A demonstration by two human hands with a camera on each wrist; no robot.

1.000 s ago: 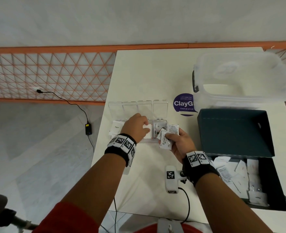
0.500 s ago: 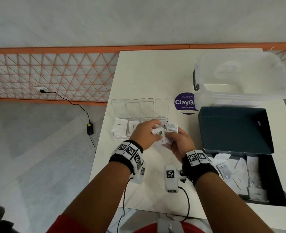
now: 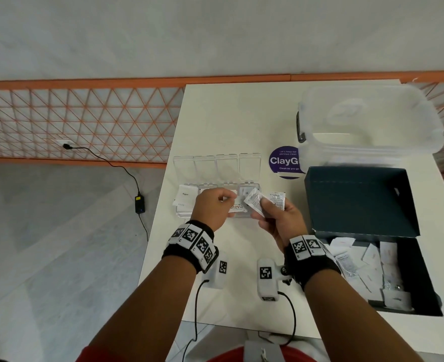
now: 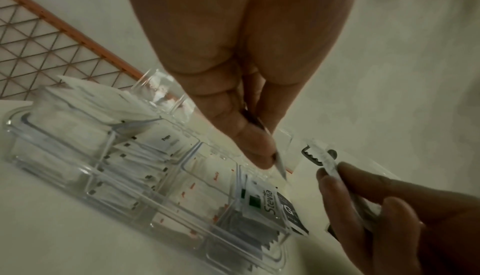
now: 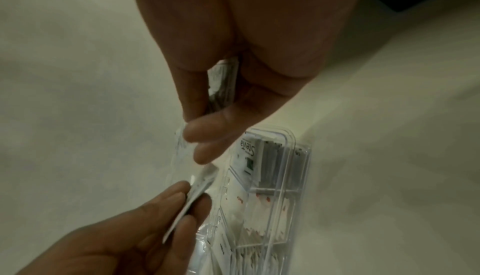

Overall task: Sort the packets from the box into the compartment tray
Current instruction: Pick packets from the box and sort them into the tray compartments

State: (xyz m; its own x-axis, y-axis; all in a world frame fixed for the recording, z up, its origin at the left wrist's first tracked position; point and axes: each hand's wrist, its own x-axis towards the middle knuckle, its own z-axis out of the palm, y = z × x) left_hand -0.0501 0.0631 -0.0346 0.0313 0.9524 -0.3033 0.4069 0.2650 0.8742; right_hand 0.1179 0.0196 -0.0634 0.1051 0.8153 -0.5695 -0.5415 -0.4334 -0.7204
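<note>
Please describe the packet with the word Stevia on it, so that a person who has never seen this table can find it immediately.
Find the clear compartment tray near the left edge of the white table. Go to its right-hand end, just under the left hand, which pinches a white packet. There the Stevia packet stands in the tray, white with a green square and "Stevia" printed on it, while the neighbouring packets carry other markings.

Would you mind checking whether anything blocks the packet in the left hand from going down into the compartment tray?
Nothing visible does. The left hand pinches a white packet just above the compartment tray, whose lids stand open. The right hand holds its packets off to the side.
</note>
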